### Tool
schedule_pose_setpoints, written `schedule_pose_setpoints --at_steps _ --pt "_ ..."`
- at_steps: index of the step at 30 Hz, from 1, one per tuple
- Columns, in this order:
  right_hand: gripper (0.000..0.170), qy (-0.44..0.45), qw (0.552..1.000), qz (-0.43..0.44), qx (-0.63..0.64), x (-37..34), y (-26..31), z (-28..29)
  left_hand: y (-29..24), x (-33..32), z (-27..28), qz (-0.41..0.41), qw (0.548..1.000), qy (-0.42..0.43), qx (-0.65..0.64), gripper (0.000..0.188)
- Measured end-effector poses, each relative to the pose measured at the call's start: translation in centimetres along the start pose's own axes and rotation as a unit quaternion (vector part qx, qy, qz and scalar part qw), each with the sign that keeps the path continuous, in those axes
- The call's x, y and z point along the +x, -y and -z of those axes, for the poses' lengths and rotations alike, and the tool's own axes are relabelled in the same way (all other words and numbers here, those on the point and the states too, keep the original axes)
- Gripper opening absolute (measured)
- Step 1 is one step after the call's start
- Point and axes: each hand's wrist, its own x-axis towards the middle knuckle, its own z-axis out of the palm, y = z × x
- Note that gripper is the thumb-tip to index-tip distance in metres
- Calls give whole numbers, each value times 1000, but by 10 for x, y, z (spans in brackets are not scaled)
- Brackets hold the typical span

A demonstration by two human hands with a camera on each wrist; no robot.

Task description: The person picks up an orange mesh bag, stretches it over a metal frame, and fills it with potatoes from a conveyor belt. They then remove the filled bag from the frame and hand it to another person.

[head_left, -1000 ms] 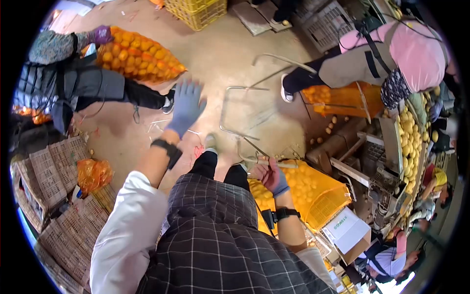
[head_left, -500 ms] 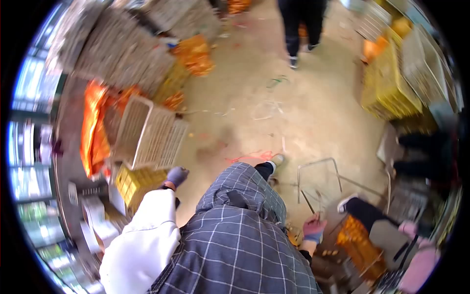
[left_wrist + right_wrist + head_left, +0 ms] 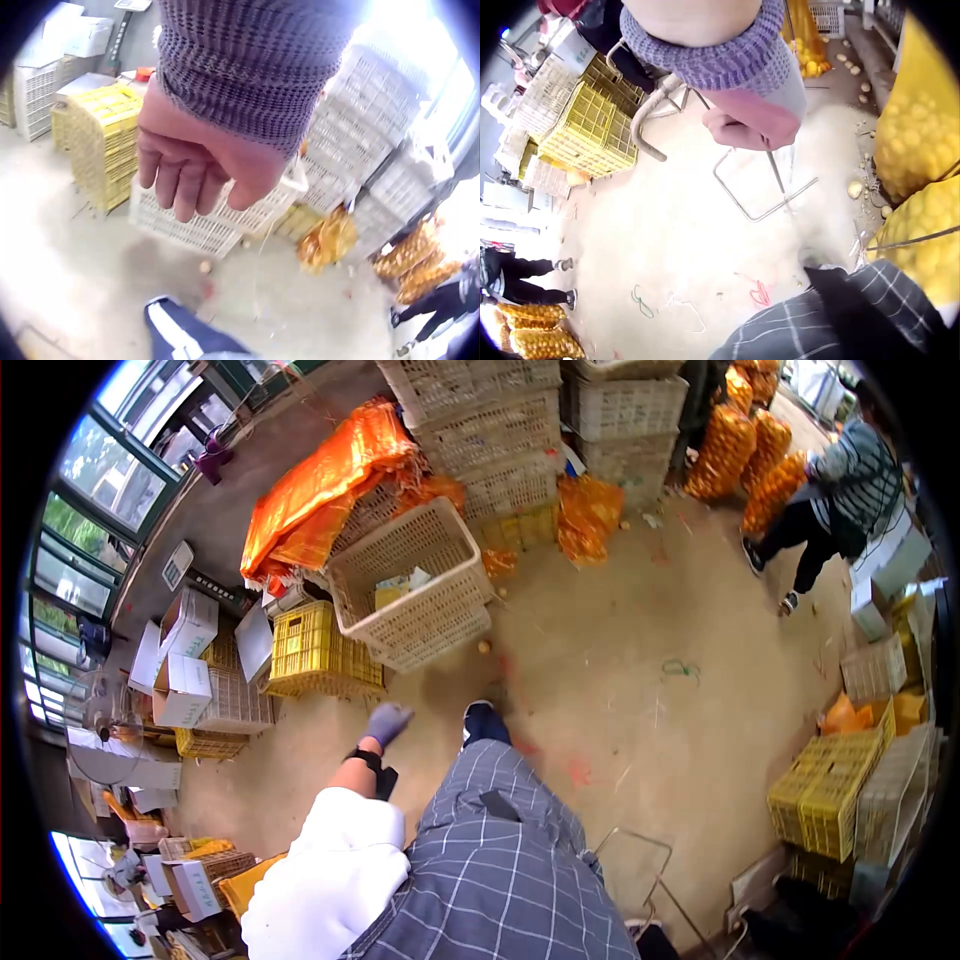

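Note:
My left hand point(image 3: 390, 722), in a purple-grey knit glove with bare fingers, hangs loosely curled and holds nothing. In the left wrist view that hand point(image 3: 206, 169) overlaps a white plastic crate point(image 3: 187, 225) standing on the floor beyond it. The right hand point(image 3: 754, 120), gloved alike, is curled at a rod of a thin metal frame point(image 3: 742, 208), and the rod comes out below the fingers. One curved handle point(image 3: 643, 127) of this frame shows beside the hand. The head view hides the right hand but shows part of the frame point(image 3: 640, 835).
Yellow crates point(image 3: 315, 650) and a pale crate point(image 3: 410, 575) stand ahead, with orange mesh bags point(image 3: 320, 490) behind. Yellow crates point(image 3: 825, 790) line the right. A person point(image 3: 855, 490) stands by filled mesh bags. Filled yellow sacks point(image 3: 919, 139) are near my right leg.
My view has swung left, bringing crates and orange bags ahead. My left hand has dropped from outstretched to hanging loosely. The right hand and most of the frame have left the head view.

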Motion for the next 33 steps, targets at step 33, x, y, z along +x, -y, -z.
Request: schedule_pose_setpoints --at_steps 33 --pt "48 7 987 -72 144 -185 -295 -397 296 454 536 297 867 -238 321 18"
